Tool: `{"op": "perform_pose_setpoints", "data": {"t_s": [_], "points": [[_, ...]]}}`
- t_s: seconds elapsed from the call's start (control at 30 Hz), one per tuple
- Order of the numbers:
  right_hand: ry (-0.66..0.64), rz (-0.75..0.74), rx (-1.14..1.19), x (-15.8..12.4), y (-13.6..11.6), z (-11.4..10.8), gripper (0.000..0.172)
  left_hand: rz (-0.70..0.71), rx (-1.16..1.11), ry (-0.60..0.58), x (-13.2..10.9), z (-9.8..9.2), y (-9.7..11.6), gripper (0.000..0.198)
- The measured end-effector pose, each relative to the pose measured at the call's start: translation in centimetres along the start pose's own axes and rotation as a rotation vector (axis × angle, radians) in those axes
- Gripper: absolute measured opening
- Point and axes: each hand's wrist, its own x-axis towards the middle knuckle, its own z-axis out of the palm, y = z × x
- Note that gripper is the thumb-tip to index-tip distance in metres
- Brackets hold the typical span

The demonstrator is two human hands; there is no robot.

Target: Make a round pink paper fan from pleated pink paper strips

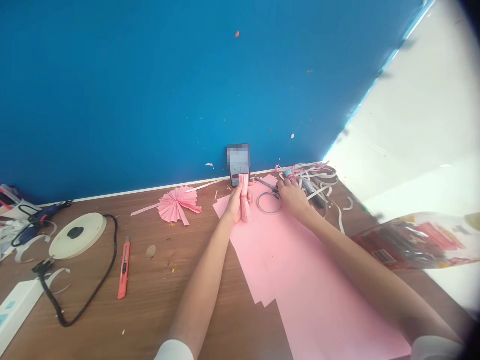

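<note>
My left hand (236, 204) is closed around a narrow bundle of folded pink paper (245, 200), held upright above the pink sheets (296, 280). My right hand (294, 199) is lowered over the right side of these sheets, its fingers partly hidden. Just beyond those fingers is a blue-and-pink tube (290, 175), like a glue stick. Dark scissors (265, 183) run up to its left side, and a thin metal ring (269, 203) lies close by. Whether the right hand grips any of these I cannot tell. A pleated pink paper fan (178, 205) lies to the left.
A small screen device (239, 162) leans on the blue wall. Paper strips (318, 175) pile up at the back right. Leftward lie a red utility knife (124, 270), a round cream device (78, 237) with black cord, and a white power strip (18, 310). A plastic bag (416, 240) lies right.
</note>
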Motion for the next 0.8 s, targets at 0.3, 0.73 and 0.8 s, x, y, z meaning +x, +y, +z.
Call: {"op": "perform_pose_setpoints", "data": {"t_s": [0.3, 0.73, 0.8], "points": [[0.143, 0.007, -0.063, 0.0, 0.2, -0.3, 0.029, 0.012, 0.0, 0.006, 0.0, 0.1, 0.0, 0.044], [0.078, 0.065, 0.773, 0.9, -0.4, 0.1, 0.028, -0.006, 0.198, -0.076, -0.7, 0.2, 0.2, 0.041], [0.009, 0.15, 0.988, 1.0, -0.3, 0.2, 0.028, 0.001, 0.247, -0.086, -0.8, 0.3, 0.2, 0.039]]}}
